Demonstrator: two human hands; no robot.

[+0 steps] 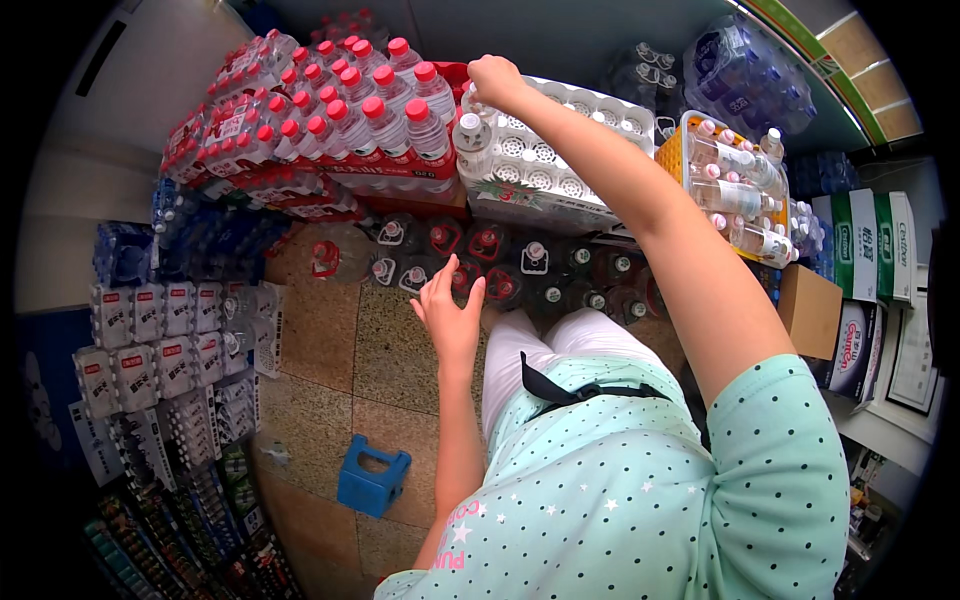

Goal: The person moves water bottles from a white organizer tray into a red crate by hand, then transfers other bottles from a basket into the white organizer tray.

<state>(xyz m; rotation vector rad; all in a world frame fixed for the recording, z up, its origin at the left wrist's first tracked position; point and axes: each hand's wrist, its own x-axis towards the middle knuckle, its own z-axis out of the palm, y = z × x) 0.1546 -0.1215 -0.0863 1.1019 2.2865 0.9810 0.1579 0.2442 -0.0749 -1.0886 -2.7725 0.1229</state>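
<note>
My right hand [496, 81] reaches forward, fingers curled around the top of a clear plastic bottle whose cap they hide. That bottle stands at the left end of a white plastic crate [574, 154] with round, slotted cells. Just in front of it, in the same crate, a clear bottle [473, 144] with a white cap stands upright. My left hand [451, 319] hangs lower, fingers apart and holding nothing, above the tiled floor. Beyond its fingertips, large bottles with red carry handles [487, 241] stand on the floor.
Red-capped water bottles [386, 120] stand in packs left of the crate. A yellow basket [675, 154] of bottles stands at right, near a cardboard box [810, 311]. A blue plastic stool [373, 478] sits on the floor. Packed drinks [154, 315] line the left.
</note>
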